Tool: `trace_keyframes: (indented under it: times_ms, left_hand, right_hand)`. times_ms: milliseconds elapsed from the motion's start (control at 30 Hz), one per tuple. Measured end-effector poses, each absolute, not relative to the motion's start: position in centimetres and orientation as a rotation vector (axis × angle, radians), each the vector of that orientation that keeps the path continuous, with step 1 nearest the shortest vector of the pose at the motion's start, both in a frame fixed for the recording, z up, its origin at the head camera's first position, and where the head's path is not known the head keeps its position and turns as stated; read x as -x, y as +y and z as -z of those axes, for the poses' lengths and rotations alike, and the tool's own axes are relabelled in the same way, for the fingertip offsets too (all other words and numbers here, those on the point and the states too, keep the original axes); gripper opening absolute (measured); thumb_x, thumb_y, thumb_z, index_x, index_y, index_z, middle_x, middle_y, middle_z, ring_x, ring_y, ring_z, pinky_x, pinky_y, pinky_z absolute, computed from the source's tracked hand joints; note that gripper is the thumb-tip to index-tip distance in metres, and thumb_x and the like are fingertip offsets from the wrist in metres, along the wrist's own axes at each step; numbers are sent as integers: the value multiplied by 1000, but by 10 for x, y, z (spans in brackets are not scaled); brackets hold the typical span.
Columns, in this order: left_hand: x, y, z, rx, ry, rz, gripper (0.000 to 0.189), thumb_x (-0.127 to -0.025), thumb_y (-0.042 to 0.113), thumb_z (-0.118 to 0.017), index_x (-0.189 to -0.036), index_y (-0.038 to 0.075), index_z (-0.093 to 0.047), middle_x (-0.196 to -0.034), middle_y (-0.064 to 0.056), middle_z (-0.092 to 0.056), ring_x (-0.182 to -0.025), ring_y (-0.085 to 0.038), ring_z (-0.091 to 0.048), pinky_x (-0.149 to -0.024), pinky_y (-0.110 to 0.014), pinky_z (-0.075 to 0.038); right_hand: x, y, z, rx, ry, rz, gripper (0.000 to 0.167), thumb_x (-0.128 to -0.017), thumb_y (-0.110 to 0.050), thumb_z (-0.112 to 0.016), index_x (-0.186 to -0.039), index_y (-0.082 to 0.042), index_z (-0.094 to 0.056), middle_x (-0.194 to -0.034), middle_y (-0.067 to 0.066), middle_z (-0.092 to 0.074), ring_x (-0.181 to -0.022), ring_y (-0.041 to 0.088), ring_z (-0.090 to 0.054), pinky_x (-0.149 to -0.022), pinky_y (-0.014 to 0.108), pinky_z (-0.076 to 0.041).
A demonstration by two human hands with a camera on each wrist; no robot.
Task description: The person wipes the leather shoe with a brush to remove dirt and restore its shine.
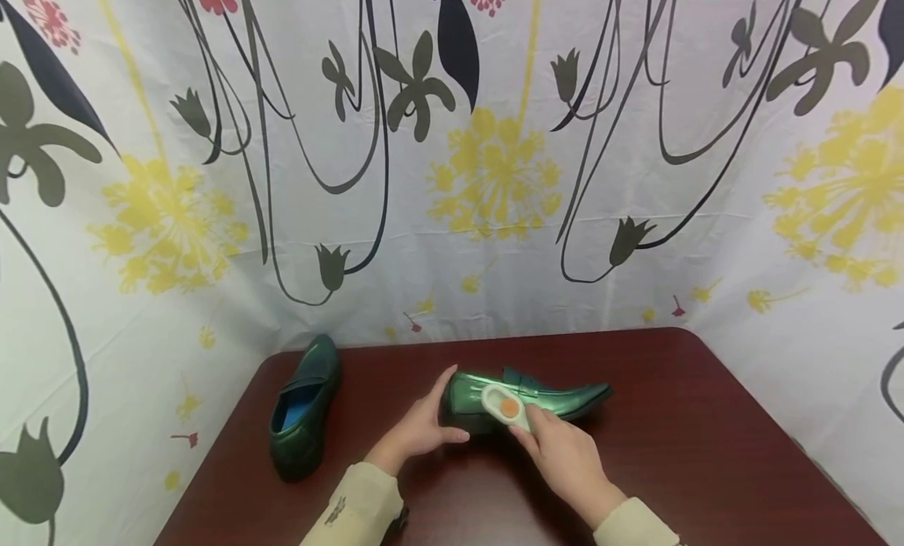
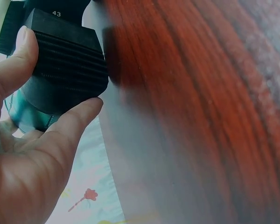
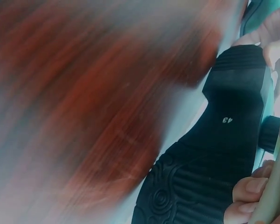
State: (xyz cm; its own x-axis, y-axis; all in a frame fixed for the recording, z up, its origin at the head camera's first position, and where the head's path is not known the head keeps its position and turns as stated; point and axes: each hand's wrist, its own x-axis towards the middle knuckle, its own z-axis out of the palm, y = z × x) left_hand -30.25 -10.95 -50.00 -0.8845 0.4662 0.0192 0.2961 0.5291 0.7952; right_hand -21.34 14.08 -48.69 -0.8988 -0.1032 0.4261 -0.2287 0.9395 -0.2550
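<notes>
My left hand [image 1: 420,430] grips the heel of a shiny green loafer [image 1: 547,397], held on its side with the toe to the right. In the left wrist view, thumb and fingers wrap the ribbed black heel [image 2: 67,60]. My right hand [image 1: 568,460] holds a pale shoe brush [image 1: 492,398] with an orange spot against the loafer's near side. The dark bristles [image 3: 270,134] meet the green upper in the right wrist view. The black sole [image 3: 214,144], marked 43, faces my right wrist camera.
A second green loafer [image 1: 305,409] with a blue insole stands at the left of the dark red-brown table [image 1: 671,452]. White cloth [image 1: 424,279] printed with flowers and stems hangs behind the table and along both sides.
</notes>
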Motion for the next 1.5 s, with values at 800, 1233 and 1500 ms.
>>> trace_keyframes:
  times_ms: [800,1233,1500]
  left_hand:
    - [300,-110,500,-657,2577,-1261,113,-80,33,-87,-162,36,-9,-155,-14,-44,-138,-35,-47,-110,-60,-41]
    - [301,-111,502,-676,2572,-1271,112,-81,30,-86,-162,35,-9,-156,-15,-43,-140,-36,-45,-111,-61,-39]
    - [299,-111,501,-652,2597,-1236,113,-80,33,-87,-161,43,-8,-159,-14,-40,-142,-38,-44,-108,-61,-42]
  right_hand:
    - [206,178,490,-226,-2653,-419,28,-95,-41,-70,-100,-17,-58,-79,-5,-58,-56,9,-43,-48,30,-35]
    - [204,190,490,-202,-2636,-437,29,-93,-40,-71,-105,-16,-61,-81,-3,-61,-58,12,-50,-50,34,-39]
    - [206,197,489,-149,-2732,-522,31,-97,-45,-66,-111,-18,-63,-87,-3,-65,-67,11,-55,-54,35,-42]
